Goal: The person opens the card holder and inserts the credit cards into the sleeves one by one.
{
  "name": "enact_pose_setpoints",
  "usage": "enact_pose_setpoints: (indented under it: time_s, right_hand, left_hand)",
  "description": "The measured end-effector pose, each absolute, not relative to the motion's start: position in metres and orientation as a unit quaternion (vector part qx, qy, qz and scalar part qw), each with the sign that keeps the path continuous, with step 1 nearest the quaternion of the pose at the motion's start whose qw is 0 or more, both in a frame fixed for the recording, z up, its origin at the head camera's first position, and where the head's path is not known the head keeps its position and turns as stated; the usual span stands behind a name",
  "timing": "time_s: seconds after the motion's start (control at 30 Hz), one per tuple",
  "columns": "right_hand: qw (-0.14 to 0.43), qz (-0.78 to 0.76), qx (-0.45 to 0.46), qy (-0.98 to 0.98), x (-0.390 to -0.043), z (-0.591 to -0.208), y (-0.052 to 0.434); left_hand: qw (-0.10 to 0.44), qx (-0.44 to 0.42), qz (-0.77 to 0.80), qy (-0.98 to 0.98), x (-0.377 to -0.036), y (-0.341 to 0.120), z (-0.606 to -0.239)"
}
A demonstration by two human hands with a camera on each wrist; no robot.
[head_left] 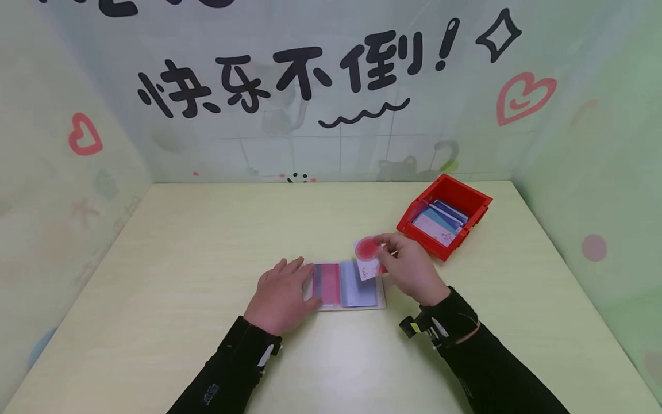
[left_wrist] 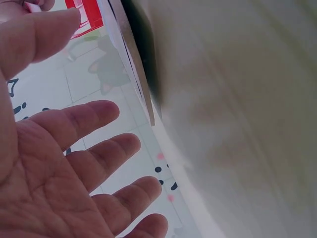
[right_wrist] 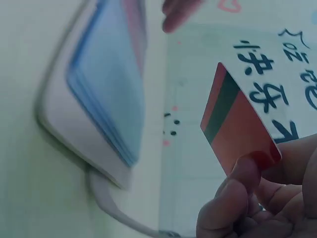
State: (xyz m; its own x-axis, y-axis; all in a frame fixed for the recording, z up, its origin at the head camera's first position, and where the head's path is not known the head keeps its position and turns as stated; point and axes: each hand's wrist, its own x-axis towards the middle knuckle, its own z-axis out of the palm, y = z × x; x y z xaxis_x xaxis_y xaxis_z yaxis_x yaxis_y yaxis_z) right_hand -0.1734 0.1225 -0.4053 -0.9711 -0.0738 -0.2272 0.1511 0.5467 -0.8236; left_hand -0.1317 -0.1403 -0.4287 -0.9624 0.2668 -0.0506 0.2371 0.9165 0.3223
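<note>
An open card holder (head_left: 347, 286) lies flat on the table, with a red card in its left pocket and bluish sleeves (right_wrist: 106, 94) on the right. My left hand (head_left: 281, 293) rests on the holder's left edge with its fingers (left_wrist: 94, 119) straight. My right hand (head_left: 408, 267) pinches a white card with a red circle (head_left: 367, 257) just above the holder's right side. In the right wrist view the card's back (right_wrist: 237, 126) is red with a dark stripe.
A red plastic bin (head_left: 445, 215) holding several cards stands at the back right, close to my right hand. The pale green table (head_left: 181, 241) is walled by printed panels on three sides.
</note>
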Motion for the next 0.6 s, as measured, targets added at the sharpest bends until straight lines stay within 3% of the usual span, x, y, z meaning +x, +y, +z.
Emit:
enact_pose_setpoints:
  time_s: [0.6]
  right_hand:
    - [0.064, -0.370, -0.080, 0.923, -0.155, -0.430, 0.085]
  left_hand:
    - [0.045, 0.129, 0.142, 0.980, -0.132, -0.139, -0.428]
